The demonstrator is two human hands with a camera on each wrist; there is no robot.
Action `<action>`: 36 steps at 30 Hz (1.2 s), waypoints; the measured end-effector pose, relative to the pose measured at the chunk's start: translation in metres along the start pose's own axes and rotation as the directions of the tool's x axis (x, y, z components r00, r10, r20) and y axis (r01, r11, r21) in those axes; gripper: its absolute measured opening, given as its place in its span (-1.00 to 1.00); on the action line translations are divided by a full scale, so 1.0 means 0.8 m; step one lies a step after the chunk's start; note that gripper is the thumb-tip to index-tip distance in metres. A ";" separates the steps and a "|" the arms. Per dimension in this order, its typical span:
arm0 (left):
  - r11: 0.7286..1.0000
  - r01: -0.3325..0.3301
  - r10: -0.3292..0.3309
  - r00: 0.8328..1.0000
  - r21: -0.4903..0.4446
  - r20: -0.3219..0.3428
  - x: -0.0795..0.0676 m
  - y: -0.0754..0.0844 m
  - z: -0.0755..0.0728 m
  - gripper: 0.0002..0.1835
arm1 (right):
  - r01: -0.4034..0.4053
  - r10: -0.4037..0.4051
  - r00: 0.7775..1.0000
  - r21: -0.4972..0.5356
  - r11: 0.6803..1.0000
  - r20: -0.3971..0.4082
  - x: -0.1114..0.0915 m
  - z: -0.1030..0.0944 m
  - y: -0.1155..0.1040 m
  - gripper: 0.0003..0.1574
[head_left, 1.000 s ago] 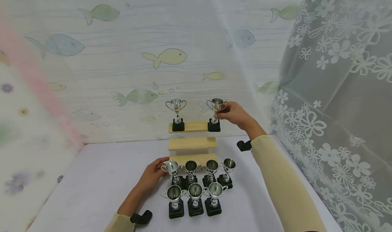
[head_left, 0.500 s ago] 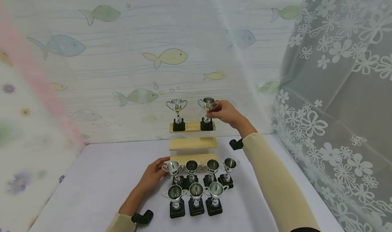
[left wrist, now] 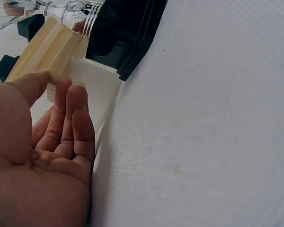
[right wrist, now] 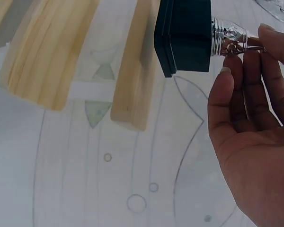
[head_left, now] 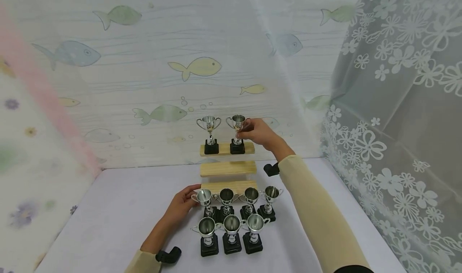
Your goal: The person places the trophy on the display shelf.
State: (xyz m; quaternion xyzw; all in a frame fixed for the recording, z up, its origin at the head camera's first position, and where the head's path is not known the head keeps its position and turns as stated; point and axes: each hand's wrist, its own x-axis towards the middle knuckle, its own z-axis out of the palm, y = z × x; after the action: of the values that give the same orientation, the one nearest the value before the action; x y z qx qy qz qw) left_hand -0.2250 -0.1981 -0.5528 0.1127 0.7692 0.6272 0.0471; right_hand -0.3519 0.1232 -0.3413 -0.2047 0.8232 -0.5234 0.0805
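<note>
A wooden three-step display stand point(head_left: 228, 169) with white supports is in the middle of the head view. My right hand point(head_left: 260, 134) pinches a small silver trophy cup point(head_left: 238, 123) by its stem. Its black base point(right wrist: 187, 38) is upright at the top step, right of a second trophy cup point(head_left: 209, 123). Whether that base bears fully on the wood cannot be told. My left hand point(head_left: 179, 205) holds the lowest step's left end, with the thumb point(left wrist: 35, 85) against the wood and the other fingers close to the end and underside.
Several more trophy cups stand in two rows before the stand, including a front one point(head_left: 232, 233) and a rear one point(head_left: 204, 203) close to my left hand. The white tabletop point(head_left: 122, 209) meets a fish-print curtain point(head_left: 151, 84) behind. A lace curtain point(head_left: 397, 144) hangs at right.
My right hand has moved left along the top step with its trophy cup, bringing it nearer the other one up there. The left hand has stayed at the stand.
</note>
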 end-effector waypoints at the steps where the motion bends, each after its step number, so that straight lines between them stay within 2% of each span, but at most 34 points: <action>1: 1.000 -0.001 0.001 1.000 0.000 0.001 0.000 0.000 0.000 -0.51 | 0.001 -0.001 1.000 0.010 1.000 0.003 0.001 0.001 0.000 -0.81; 14: 1.000 -0.009 0.009 1.000 0.013 -0.006 -0.006 0.005 0.001 -0.50 | 0.021 -0.022 1.000 0.045 0.999 0.018 0.007 0.016 -0.006 -0.87; 20: 0.999 0.007 -0.007 1.000 0.031 -0.017 -0.007 0.007 0.004 -0.50 | 0.021 -0.021 1.000 0.081 0.997 0.007 0.010 0.022 -0.002 -0.83; 25: 0.999 0.017 -0.016 1.000 0.035 -0.024 -0.008 0.006 0.005 -0.50 | 0.012 -0.012 1.000 0.088 0.996 0.004 0.013 0.026 0.005 -0.90; 36: 0.999 0.036 -0.035 0.999 0.015 -0.029 -0.006 0.009 0.003 -0.49 | 0.000 0.002 1.000 0.103 0.995 -0.016 0.016 0.030 0.007 -0.74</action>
State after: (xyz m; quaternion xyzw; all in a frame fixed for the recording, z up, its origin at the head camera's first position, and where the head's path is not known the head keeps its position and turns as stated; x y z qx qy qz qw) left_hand -0.2187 -0.1953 -0.5467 0.0906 0.7765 0.6218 0.0463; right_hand -0.3564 0.0996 -0.3556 -0.1957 0.7958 -0.5668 0.0848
